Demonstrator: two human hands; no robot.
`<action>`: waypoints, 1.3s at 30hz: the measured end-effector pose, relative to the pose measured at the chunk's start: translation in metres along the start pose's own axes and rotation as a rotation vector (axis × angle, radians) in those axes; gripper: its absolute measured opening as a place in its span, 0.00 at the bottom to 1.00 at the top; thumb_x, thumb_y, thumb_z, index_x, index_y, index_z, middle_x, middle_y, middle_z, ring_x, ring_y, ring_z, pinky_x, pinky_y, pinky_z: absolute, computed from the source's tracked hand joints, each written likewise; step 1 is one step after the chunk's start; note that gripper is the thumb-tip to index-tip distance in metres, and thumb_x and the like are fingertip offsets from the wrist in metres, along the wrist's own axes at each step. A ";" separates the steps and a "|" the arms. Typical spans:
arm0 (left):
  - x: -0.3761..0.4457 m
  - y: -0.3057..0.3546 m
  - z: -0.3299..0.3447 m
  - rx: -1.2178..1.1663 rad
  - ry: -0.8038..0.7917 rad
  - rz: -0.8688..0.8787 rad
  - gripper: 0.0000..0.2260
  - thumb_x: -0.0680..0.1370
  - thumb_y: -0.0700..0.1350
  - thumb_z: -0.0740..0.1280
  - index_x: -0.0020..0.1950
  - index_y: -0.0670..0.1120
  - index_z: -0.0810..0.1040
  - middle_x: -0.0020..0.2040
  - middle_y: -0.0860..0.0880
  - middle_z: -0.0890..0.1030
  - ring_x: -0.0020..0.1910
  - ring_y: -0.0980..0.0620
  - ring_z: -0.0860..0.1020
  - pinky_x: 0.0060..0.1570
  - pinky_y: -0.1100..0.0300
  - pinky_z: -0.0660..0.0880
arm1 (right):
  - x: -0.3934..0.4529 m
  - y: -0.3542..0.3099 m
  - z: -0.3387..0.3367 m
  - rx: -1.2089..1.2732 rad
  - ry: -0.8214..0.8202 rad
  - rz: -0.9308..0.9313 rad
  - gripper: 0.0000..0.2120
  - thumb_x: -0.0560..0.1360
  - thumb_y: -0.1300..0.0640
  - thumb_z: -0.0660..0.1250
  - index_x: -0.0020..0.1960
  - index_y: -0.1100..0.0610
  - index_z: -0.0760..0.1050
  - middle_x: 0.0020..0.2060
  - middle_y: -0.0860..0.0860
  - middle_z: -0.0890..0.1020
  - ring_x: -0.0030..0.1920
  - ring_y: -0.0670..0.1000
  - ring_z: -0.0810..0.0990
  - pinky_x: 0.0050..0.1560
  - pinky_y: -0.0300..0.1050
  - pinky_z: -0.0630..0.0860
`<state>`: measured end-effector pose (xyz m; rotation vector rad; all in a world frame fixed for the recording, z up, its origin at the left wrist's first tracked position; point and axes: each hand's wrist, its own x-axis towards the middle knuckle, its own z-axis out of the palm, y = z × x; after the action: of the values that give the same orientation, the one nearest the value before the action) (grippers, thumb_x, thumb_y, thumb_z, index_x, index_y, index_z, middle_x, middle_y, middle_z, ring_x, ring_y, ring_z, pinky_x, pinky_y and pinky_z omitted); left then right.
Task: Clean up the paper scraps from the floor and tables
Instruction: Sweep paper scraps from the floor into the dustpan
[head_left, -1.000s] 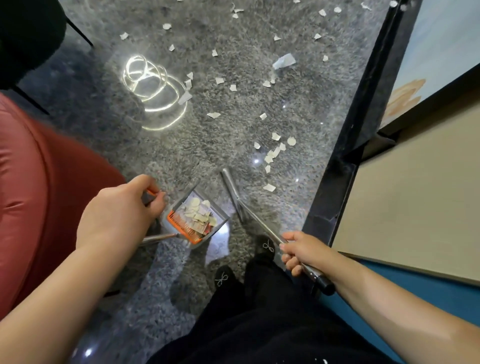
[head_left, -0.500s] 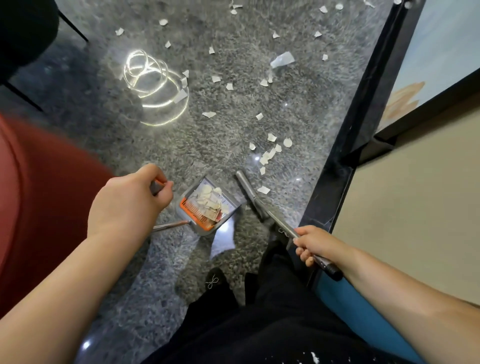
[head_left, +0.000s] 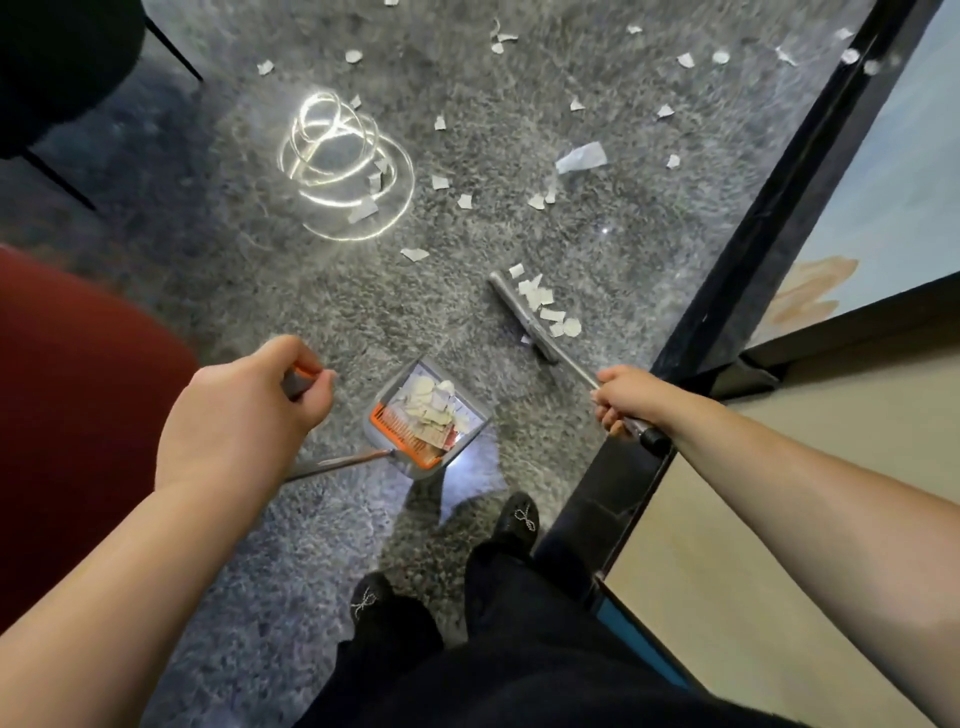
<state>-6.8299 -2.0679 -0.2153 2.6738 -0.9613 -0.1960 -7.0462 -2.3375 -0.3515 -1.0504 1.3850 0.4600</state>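
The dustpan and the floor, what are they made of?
The dustpan looks like matte grey plastic with an orange comb edge; its thin shiny handle looks like metal. The floor seems to be polished speckled grey stone, since it mirrors the ceiling light, though glossy tile is possible.

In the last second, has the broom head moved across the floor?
Yes. The broom head has gone forward, away from the dustpan and up against the cluster of paper scraps that earlier lay beyond it.
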 end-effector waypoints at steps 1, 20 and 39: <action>0.004 0.005 0.001 0.001 0.003 -0.003 0.08 0.73 0.53 0.72 0.41 0.50 0.77 0.30 0.49 0.78 0.34 0.40 0.78 0.32 0.54 0.73 | -0.001 -0.004 -0.005 0.023 -0.007 -0.004 0.24 0.82 0.65 0.53 0.75 0.50 0.57 0.31 0.53 0.66 0.19 0.43 0.63 0.19 0.32 0.60; 0.134 0.064 0.007 0.007 -0.029 0.156 0.06 0.73 0.54 0.71 0.43 0.53 0.78 0.30 0.53 0.74 0.36 0.45 0.74 0.35 0.56 0.71 | -0.041 -0.012 -0.062 0.497 0.061 0.036 0.11 0.83 0.63 0.49 0.46 0.53 0.65 0.30 0.51 0.61 0.14 0.42 0.59 0.16 0.29 0.56; 0.354 0.064 0.024 0.123 -0.266 0.455 0.05 0.75 0.54 0.69 0.43 0.54 0.77 0.31 0.57 0.75 0.31 0.50 0.73 0.29 0.60 0.68 | 0.051 -0.132 0.040 1.006 0.089 0.257 0.17 0.81 0.62 0.53 0.64 0.44 0.69 0.29 0.50 0.64 0.22 0.46 0.62 0.19 0.31 0.58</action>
<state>-6.6015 -2.3468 -0.2284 2.4879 -1.6802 -0.4080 -6.9080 -2.3864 -0.3622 -0.0704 1.5575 -0.1311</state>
